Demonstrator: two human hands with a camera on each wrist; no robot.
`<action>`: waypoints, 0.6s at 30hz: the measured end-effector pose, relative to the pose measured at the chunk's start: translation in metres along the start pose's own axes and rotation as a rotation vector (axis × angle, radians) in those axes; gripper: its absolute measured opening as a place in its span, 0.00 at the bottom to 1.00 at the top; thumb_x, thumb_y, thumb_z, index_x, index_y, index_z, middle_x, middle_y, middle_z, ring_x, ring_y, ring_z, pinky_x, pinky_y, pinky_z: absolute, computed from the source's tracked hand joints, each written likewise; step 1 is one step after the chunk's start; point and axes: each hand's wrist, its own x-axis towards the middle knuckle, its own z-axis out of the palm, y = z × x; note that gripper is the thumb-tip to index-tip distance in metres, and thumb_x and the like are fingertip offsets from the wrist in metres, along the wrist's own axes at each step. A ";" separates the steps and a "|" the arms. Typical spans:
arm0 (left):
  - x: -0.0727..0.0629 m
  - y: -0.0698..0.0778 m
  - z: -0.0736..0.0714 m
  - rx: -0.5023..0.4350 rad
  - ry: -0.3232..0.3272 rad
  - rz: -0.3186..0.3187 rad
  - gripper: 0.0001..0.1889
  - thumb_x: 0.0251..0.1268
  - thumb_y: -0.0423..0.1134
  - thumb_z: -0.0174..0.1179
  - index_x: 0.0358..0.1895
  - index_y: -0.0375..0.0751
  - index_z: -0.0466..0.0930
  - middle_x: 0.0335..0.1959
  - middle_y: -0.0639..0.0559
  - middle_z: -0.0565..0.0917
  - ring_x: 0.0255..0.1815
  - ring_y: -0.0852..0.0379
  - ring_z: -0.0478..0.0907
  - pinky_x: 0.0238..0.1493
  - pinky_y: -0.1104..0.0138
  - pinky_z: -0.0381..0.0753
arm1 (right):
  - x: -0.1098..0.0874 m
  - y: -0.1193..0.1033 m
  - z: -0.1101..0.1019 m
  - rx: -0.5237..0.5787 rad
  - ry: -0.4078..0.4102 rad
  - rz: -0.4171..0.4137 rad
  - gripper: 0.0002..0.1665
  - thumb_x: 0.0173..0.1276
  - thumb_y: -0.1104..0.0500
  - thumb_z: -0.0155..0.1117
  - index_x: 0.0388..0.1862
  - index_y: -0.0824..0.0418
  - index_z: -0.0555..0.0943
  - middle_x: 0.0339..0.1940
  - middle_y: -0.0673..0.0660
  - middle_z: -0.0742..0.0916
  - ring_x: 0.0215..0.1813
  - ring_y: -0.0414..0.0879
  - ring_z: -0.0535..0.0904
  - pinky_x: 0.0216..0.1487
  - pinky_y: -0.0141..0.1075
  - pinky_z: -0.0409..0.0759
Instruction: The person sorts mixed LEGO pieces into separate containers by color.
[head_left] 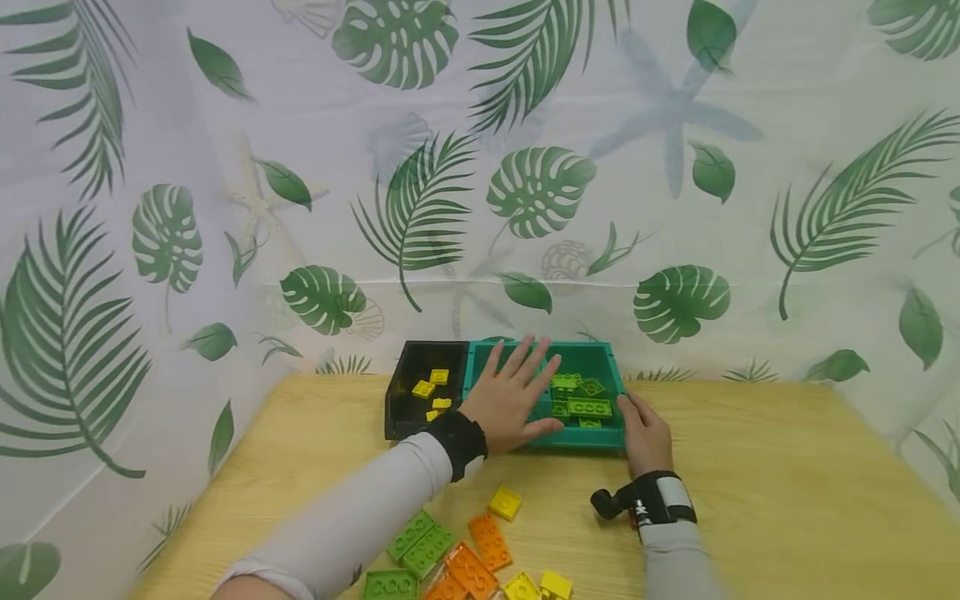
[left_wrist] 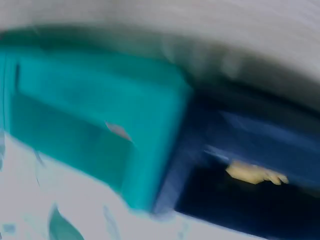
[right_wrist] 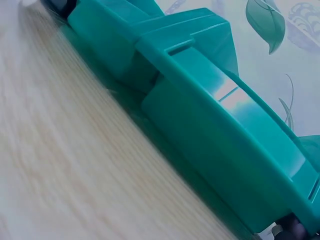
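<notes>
My left hand (head_left: 512, 404), fingers spread, is over the middle teal bin (head_left: 477, 367) and hides much of it. At the right end, my right hand (head_left: 648, 435) grips the side of the right teal bin (head_left: 609, 360), its fingertips at the rim. Several green toy bricks (head_left: 589, 407) lie inside that bin. To the left stands a black bin (head_left: 400, 392) with several small yellow bricks (head_left: 423, 389). The left wrist view is blurred and shows a teal bin (left_wrist: 150, 85) beside the black bin. Two teal bins stand side by side in the right wrist view.
On the wooden table (head_left: 765, 492), loose bricks lie nearer me: green (head_left: 427, 548), orange (head_left: 490, 540) and yellow (head_left: 506, 502). A leaf-patterned cloth (head_left: 450, 208) hangs behind the bins. Both wrists carry black camera straps.
</notes>
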 end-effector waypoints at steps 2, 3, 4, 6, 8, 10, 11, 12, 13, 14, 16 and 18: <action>-0.009 -0.018 -0.010 -0.004 0.007 -0.037 0.48 0.66 0.75 0.38 0.80 0.50 0.42 0.82 0.46 0.43 0.82 0.47 0.35 0.76 0.44 0.43 | 0.001 -0.001 0.004 -0.004 0.002 0.007 0.43 0.72 0.30 0.46 0.76 0.54 0.65 0.76 0.60 0.68 0.78 0.60 0.57 0.74 0.55 0.57; -0.014 -0.026 -0.016 -0.006 0.012 -0.055 0.47 0.67 0.74 0.38 0.80 0.49 0.43 0.82 0.46 0.43 0.82 0.47 0.34 0.77 0.45 0.43 | 0.001 -0.001 0.006 -0.007 0.003 0.008 0.43 0.72 0.30 0.46 0.76 0.54 0.65 0.76 0.60 0.67 0.78 0.60 0.57 0.74 0.55 0.56; -0.015 -0.031 -0.021 -0.018 0.022 -0.067 0.46 0.67 0.73 0.40 0.80 0.49 0.45 0.82 0.46 0.43 0.82 0.47 0.35 0.77 0.46 0.44 | 0.001 -0.001 0.003 -0.014 0.013 0.009 0.43 0.71 0.30 0.46 0.76 0.54 0.65 0.76 0.60 0.67 0.78 0.60 0.57 0.75 0.55 0.56; -0.019 -0.038 -0.030 -0.024 0.058 -0.076 0.43 0.69 0.70 0.45 0.79 0.48 0.51 0.81 0.44 0.45 0.82 0.47 0.37 0.77 0.47 0.47 | 0.002 0.000 -0.001 -0.023 0.019 0.010 0.44 0.71 0.29 0.45 0.76 0.54 0.64 0.76 0.60 0.67 0.78 0.60 0.56 0.75 0.55 0.55; -0.025 -0.040 -0.037 -0.019 0.125 -0.041 0.36 0.69 0.64 0.52 0.73 0.46 0.63 0.79 0.41 0.51 0.81 0.44 0.44 0.75 0.49 0.55 | 0.002 0.000 -0.003 -0.030 0.023 0.006 0.44 0.71 0.29 0.45 0.76 0.54 0.64 0.76 0.60 0.67 0.78 0.60 0.56 0.75 0.55 0.55; -0.033 -0.036 -0.043 -0.016 0.204 0.036 0.26 0.68 0.56 0.57 0.63 0.45 0.75 0.74 0.38 0.64 0.76 0.42 0.58 0.70 0.53 0.66 | 0.002 0.000 -0.004 -0.033 0.026 0.010 0.44 0.71 0.29 0.45 0.76 0.54 0.63 0.77 0.60 0.66 0.79 0.61 0.55 0.75 0.55 0.54; -0.038 -0.032 -0.045 -0.002 0.232 0.083 0.21 0.67 0.53 0.59 0.57 0.46 0.79 0.68 0.39 0.70 0.71 0.43 0.66 0.64 0.55 0.72 | 0.001 0.000 -0.004 -0.032 0.027 0.011 0.44 0.72 0.29 0.45 0.76 0.54 0.63 0.77 0.60 0.66 0.79 0.61 0.55 0.75 0.55 0.54; -0.045 -0.026 -0.046 0.015 0.248 0.130 0.16 0.65 0.51 0.60 0.51 0.47 0.82 0.62 0.41 0.76 0.64 0.45 0.72 0.58 0.58 0.77 | 0.001 0.000 -0.004 -0.031 0.030 0.013 0.44 0.72 0.29 0.45 0.77 0.55 0.63 0.77 0.60 0.66 0.79 0.61 0.54 0.75 0.55 0.54; -0.052 -0.019 -0.046 0.029 0.237 0.169 0.13 0.66 0.51 0.59 0.46 0.49 0.83 0.57 0.45 0.79 0.57 0.48 0.77 0.51 0.61 0.79 | 0.000 0.000 -0.003 -0.028 0.032 0.017 0.45 0.72 0.29 0.45 0.77 0.55 0.62 0.77 0.60 0.65 0.79 0.61 0.54 0.75 0.55 0.54; -0.059 -0.012 -0.045 0.033 0.204 0.197 0.12 0.66 0.51 0.59 0.44 0.51 0.84 0.51 0.48 0.81 0.49 0.51 0.79 0.44 0.64 0.80 | -0.001 0.000 -0.002 -0.023 0.030 0.021 0.45 0.72 0.29 0.45 0.77 0.56 0.62 0.77 0.60 0.65 0.79 0.61 0.54 0.75 0.55 0.53; -0.074 0.002 -0.042 0.024 0.059 0.213 0.14 0.69 0.56 0.56 0.44 0.55 0.84 0.44 0.54 0.81 0.37 0.57 0.79 0.33 0.67 0.78 | -0.002 -0.001 0.002 -0.015 0.018 0.023 0.45 0.72 0.30 0.45 0.77 0.57 0.61 0.78 0.61 0.64 0.79 0.61 0.53 0.75 0.55 0.53; -0.086 0.014 -0.036 -0.023 -0.133 0.180 0.17 0.69 0.61 0.53 0.47 0.59 0.84 0.42 0.57 0.81 0.31 0.59 0.78 0.29 0.68 0.76 | -0.004 -0.001 0.006 -0.011 0.006 0.021 0.46 0.72 0.30 0.45 0.77 0.58 0.61 0.78 0.61 0.63 0.79 0.62 0.53 0.75 0.56 0.53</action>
